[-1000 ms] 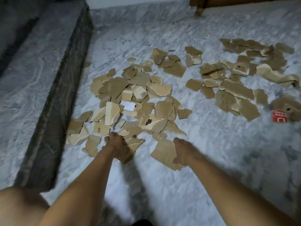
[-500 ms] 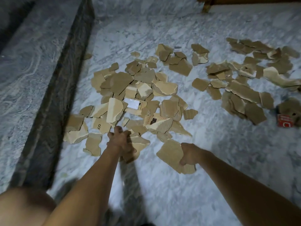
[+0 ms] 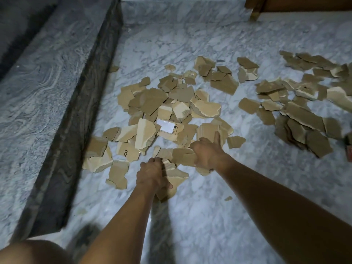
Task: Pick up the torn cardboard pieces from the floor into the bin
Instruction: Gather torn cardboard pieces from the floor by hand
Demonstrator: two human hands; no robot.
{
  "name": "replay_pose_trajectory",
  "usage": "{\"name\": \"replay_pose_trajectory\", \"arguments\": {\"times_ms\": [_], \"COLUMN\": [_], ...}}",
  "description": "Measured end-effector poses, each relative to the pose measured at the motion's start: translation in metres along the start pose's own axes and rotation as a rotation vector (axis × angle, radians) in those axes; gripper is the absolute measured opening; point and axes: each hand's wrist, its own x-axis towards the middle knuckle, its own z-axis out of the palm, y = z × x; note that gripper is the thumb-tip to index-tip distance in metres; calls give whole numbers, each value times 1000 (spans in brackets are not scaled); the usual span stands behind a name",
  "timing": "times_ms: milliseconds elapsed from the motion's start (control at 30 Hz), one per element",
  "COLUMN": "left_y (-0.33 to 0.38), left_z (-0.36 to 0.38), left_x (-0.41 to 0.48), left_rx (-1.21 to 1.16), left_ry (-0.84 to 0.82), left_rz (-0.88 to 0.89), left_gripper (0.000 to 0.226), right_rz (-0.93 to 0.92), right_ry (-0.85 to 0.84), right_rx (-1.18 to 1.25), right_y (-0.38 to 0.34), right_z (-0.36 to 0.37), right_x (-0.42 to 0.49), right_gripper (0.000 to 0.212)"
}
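Note:
Several torn brown cardboard pieces lie in a central pile (image 3: 171,111) on the marble floor, and a second spread of pieces (image 3: 297,103) lies to the right. My left hand (image 3: 152,176) grips a few cardboard pieces (image 3: 175,180) at the pile's near edge. My right hand (image 3: 207,151) holds a larger flat piece (image 3: 182,155) and reaches into the pile, thumb up against another piece. One piece bears a white label (image 3: 165,126). No bin is in view.
A dark raised marble step (image 3: 72,119) runs along the left. A wooden furniture leg (image 3: 255,8) stands at the top right. A small red item (image 3: 349,153) sits at the right edge. My knee (image 3: 28,252) shows at the bottom left.
My right hand lifted its large piece off the floor and moved it left and forward into the pile. The left hand kept its grip on its pieces and stayed near the pile's edge.

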Motion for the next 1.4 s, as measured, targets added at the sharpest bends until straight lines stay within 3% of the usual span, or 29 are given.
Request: {"name": "replay_pose_trajectory", "arguments": {"times_ms": [133, 233, 333, 433, 533, 600, 700, 767, 833, 1100, 1233, 1400], "left_y": [4, 10, 16, 35, 70, 94, 126, 146, 162, 172, 172, 157], "left_z": [-6, -14, -33, -66, -78, -64, -30, -18, -11, -1, -5, -19], "left_x": [-1, -3, 3, 5, 4, 6, 13, 13, 14, 14, 8, 0], "left_rx": [6, 64, 121, -38, -39, -64, 172, 308, 380, 422, 253, -61], "left_ry": [0, -9, -106, -273, -407, -428, -271, -129, -94, -88, -99, -188], "left_rz": [32, 64, 66, 44, 126, 187, 443, 586, 643, 554, 548, 412], "left_gripper": [81, 66, 63, 52, 60, 66, 80, 78, 70, 65, 60, 64], "right_rz": [-81, -80, 90, 284, 474, 565, 584, 569, 561, 604, 594, 592], "right_ry": [127, 81, 72, 30, -157, -192, -42, 63, 70, 88, 78, -26], "right_rx": [8, 394, 697, 667, 516, 408, 406, 405, 370, 377, 369, 627], "right_y": [-2, 9, 50, 108, 150, 159, 153, 147, 144, 142, 143, 169], "right_z": [4, 3, -22, -51, -43, -15, 32, 48, 55, 62, 58, -1], "right_x": [-19, -36, -54, -79, -103, -117, -132, -134, -134, -130, -131, -116], "right_gripper": [57, 64, 62, 52, 53, 54, 49, 47, 48, 50, 49, 51]}}
